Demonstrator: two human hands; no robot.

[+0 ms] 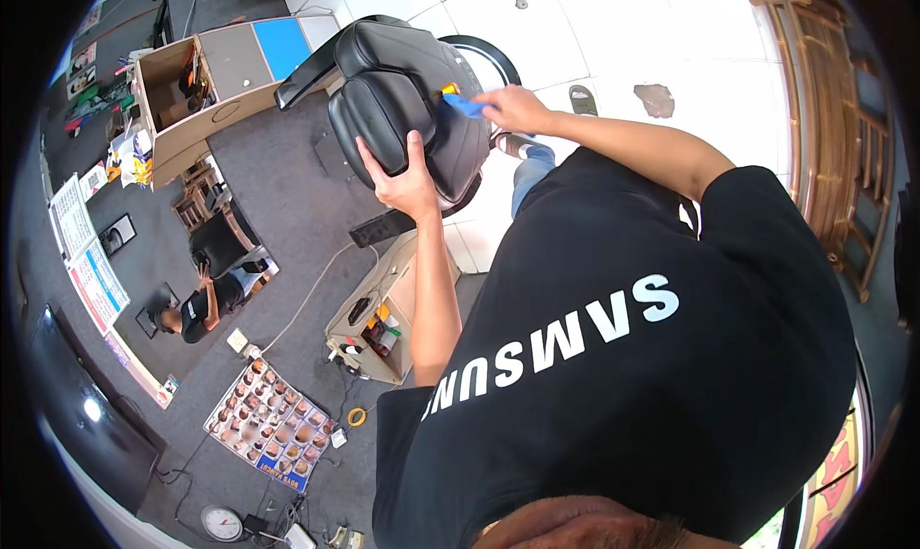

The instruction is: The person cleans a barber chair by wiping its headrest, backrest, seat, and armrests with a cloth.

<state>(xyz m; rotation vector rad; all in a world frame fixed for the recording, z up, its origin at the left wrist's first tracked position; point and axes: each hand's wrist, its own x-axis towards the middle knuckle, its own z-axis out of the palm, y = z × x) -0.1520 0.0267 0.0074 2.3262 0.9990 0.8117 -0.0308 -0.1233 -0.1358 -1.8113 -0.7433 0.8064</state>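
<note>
Barber chair: the black padded chair [462, 161] stands in the upper middle of the frame, on white floor tiles [551, 27].
Left hand: spread open, the hand [407, 190] lies against the chair's rounded black cushion [379, 113], thumb and fingers apart.
Right hand: to the right of the cushion, the hand [517, 110] grips a blue cloth [464, 106].
Cloth: it lies over the chair's black padding, its tip just beside a small yellow piece [449, 89].
Slipper: a dark one [583, 100] lies on the tiles, right of the chair.
Poster: a sheet of hairstyle portraits [273, 420] shows at lower left.
</note>
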